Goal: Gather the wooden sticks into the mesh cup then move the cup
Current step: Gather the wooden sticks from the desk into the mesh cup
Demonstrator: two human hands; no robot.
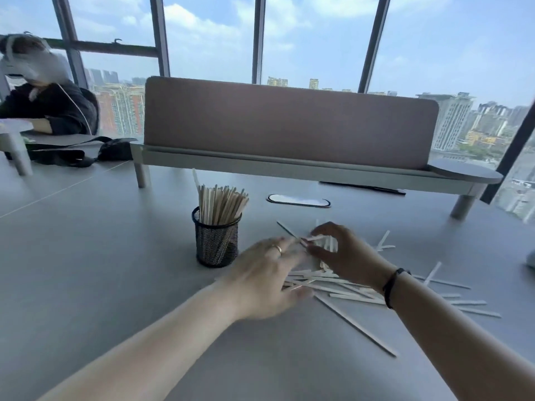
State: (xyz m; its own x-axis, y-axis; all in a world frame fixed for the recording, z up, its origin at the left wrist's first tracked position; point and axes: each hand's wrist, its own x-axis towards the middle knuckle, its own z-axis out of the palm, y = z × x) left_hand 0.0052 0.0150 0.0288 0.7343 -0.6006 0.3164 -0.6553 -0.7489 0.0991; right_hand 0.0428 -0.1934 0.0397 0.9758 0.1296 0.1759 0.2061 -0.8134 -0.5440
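Observation:
A black mesh cup (216,244) stands upright on the grey table, with a bundle of wooden sticks (221,204) rising out of it. To its right, several loose wooden sticks (341,287) lie scattered in a flat pile. My left hand (260,276) rests palm down on the left edge of that pile, fingers spread, a ring on one finger. Over the pile's far part my right hand (341,253) pinches a small bunch of sticks between thumb and fingers. A black band circles my right wrist.
A brown desk divider (289,123) on a raised shelf crosses the back of the table. A cable port (298,200) sits behind the pile. At the far left a person in dark clothes sits by a black bag (86,151). Windows lie beyond.

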